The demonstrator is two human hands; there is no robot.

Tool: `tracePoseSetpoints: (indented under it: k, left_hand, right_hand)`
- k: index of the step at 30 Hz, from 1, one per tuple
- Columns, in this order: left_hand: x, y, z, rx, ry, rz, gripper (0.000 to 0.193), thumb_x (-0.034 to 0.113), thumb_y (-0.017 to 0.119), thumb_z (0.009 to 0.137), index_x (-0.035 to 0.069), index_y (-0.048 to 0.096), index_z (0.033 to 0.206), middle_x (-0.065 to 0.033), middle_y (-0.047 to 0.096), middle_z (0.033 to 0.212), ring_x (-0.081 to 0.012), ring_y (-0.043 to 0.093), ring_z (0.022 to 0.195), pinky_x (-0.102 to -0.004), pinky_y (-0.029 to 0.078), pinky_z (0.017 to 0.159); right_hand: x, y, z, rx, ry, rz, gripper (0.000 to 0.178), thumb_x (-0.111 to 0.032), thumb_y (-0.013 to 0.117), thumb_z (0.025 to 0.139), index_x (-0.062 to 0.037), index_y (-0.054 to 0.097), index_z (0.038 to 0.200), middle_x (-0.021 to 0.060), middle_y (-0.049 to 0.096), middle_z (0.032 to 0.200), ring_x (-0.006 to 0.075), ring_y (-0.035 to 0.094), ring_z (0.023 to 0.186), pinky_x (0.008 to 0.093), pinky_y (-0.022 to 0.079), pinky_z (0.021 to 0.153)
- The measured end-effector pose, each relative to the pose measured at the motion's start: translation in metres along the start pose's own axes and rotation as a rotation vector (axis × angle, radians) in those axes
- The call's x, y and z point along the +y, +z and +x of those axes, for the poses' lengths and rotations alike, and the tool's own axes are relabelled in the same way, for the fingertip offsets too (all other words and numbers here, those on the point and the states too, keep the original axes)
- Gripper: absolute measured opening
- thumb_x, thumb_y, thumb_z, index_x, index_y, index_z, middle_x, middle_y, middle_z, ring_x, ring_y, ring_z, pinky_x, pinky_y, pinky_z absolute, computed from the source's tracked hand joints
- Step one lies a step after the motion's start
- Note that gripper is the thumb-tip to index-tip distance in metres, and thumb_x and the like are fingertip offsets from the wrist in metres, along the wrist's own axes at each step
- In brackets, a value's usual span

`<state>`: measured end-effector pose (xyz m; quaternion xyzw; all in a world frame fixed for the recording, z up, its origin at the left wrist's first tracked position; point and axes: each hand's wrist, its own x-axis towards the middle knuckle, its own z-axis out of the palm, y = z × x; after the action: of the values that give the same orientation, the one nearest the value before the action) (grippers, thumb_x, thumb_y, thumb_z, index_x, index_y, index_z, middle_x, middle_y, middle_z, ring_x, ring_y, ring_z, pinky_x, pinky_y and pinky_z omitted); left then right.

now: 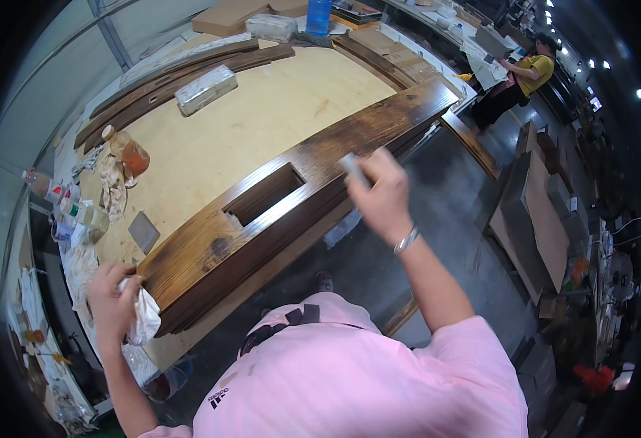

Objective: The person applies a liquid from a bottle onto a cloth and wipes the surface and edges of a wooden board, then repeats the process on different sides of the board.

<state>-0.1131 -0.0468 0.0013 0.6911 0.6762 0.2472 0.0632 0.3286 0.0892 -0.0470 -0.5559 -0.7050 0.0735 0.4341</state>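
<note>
- The right grip (383,191) pinches one small grey block (352,166) between thumb and fingers; motion blurs it, and whether it touches the wood I cannot tell.
- The left grip (113,305) is curled around one crumpled white cloth (143,317), at the near-left end of the board.
- The brown board (368,135) lies along the near edge of the worktop (313,102), its long axis slanting from the left grip, lower left, up to the far right, past the right grip.
- It is glossy wood with streaked grain, a dark knot toward the left end and one rectangular slot (265,195) cut lengthwise.
- Beyond the slot's left end lies one flat, four-sided grey plate (143,232).
- Farther left stands one rounded bottle (135,157) of orange liquid, beside a wrinkled beige cloth (113,186).
- Two pale, wrapped oblong blocks sit farther back, one (206,89) near dark, slender wooden strips (152,98), the other (271,28) beyond them.
- One blue container (319,17) stands at the far edge.
</note>
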Motion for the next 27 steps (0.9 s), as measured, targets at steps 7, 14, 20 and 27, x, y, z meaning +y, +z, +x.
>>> tracePoseSetpoints:
  k: [7, 14, 20, 27]
  left_hand:
    - [0.01, 0.028, 0.002, 0.15, -0.041, 0.139, 0.015, 0.006, 0.069, 0.082, -0.001, 0.055, 0.083, -0.0151, 0.053, 0.082, -0.0349, 0.054, 0.079, -0.0415, 0.042, 0.071]
    - [0.0, 0.034, 0.0, 0.172, -0.042, 0.158, 0.014, 0.004, 0.068, 0.083, 0.0, 0.055, 0.083, -0.0144, 0.053, 0.081, -0.0339, 0.054, 0.076, -0.0401, 0.042, 0.069]
    - [-0.001, 0.031, -0.003, 0.195, -0.07, 0.178, 0.014, 0.004, 0.068, 0.083, 0.0, 0.055, 0.082, -0.0137, 0.053, 0.08, -0.033, 0.054, 0.076, -0.0391, 0.042, 0.068]
    - [0.01, 0.03, 0.002, 0.2, -0.065, 0.174, 0.014, 0.005, 0.069, 0.082, -0.001, 0.056, 0.081, -0.015, 0.054, 0.08, -0.0334, 0.056, 0.078, -0.0404, 0.043, 0.069]
  right_hand:
    - [0.087, -0.045, 0.054, 0.27, 0.178, -0.203, 0.015, -0.012, 0.075, 0.077, -0.0011, 0.071, 0.086, 0.0132, 0.063, 0.083, 0.0311, 0.064, 0.075, 0.0415, 0.05, 0.069]
    - [-0.038, 0.017, -0.042, -0.006, -0.196, 0.283, 0.021, -0.007, 0.073, 0.067, -0.0046, 0.07, 0.088, 0.0132, 0.057, 0.078, 0.0324, 0.059, 0.069, 0.0414, 0.05, 0.062]
    - [-0.005, 0.009, -0.005, 0.179, -0.047, 0.053, 0.02, -0.003, 0.071, 0.071, 0.0008, 0.071, 0.091, 0.0136, 0.058, 0.075, 0.0286, 0.057, 0.066, 0.0375, 0.048, 0.059]
    - [-0.111, 0.056, -0.072, -0.051, -0.375, 0.391, 0.03, -0.004, 0.075, 0.066, -0.0018, 0.069, 0.096, 0.0103, 0.057, 0.073, 0.0275, 0.056, 0.061, 0.0378, 0.049, 0.054]
